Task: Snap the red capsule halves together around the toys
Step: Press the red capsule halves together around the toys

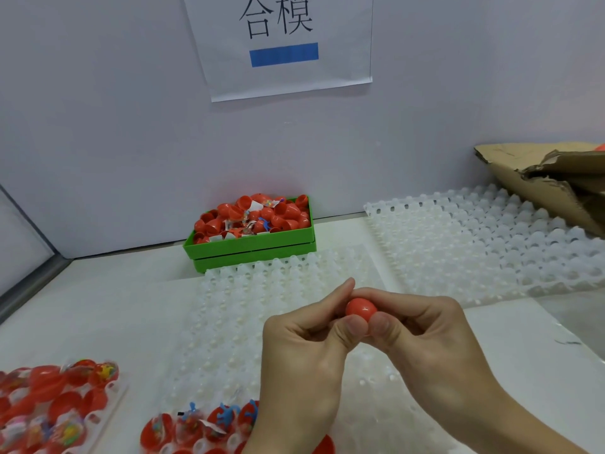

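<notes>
Both hands (360,339) pinch red capsule (361,309) above white tray (229,322); green bin (252,245) behind.

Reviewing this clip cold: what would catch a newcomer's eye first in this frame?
First, the small round red plastic capsule at centre, pinched between the left hand and the right hand above a translucent white dimpled tray. Next, the bright green plastic bin heaped with red capsule halves and toys, against the back wall. Above it hangs a white paper sign with black characters and a blue bar.
</notes>
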A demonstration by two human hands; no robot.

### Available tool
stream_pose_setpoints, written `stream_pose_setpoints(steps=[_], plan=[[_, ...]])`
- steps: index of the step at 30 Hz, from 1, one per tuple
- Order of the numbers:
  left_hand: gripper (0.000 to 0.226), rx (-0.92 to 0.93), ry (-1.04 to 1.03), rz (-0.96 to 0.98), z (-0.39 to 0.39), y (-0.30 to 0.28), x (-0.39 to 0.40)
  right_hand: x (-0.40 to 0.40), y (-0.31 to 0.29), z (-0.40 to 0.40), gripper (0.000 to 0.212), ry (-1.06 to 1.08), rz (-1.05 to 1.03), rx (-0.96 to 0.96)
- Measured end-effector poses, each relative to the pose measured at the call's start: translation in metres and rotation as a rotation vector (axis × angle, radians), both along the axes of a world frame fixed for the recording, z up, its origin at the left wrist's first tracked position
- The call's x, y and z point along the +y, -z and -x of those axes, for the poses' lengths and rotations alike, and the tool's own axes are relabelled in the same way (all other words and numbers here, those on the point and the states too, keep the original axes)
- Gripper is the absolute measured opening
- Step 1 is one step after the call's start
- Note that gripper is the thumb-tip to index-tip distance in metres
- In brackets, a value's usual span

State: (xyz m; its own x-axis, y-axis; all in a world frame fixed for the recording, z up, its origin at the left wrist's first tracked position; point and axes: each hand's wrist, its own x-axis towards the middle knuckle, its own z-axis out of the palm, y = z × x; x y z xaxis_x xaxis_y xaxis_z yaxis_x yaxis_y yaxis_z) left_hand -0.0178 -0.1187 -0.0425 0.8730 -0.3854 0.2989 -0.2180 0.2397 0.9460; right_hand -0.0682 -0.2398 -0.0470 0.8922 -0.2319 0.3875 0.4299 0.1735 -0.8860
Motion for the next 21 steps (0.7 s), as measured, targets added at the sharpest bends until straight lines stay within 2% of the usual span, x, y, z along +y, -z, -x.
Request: stream_pose_setpoints(steps=[10, 21], plan=[[0.029, -0.083, 0.008, -0.023, -0.0008, -0.0002, 0.0026, -0.0036, -0.0019, 0.0010, 0.046, -0.031, -0.047, 0.040], [0.036, -0.090, 0.036, -0.005, 0.0000, -0.0034, 0.0038, -0.0067, -0.0071, 0.0015, 0.044, -0.060, -0.028, 0.006]])
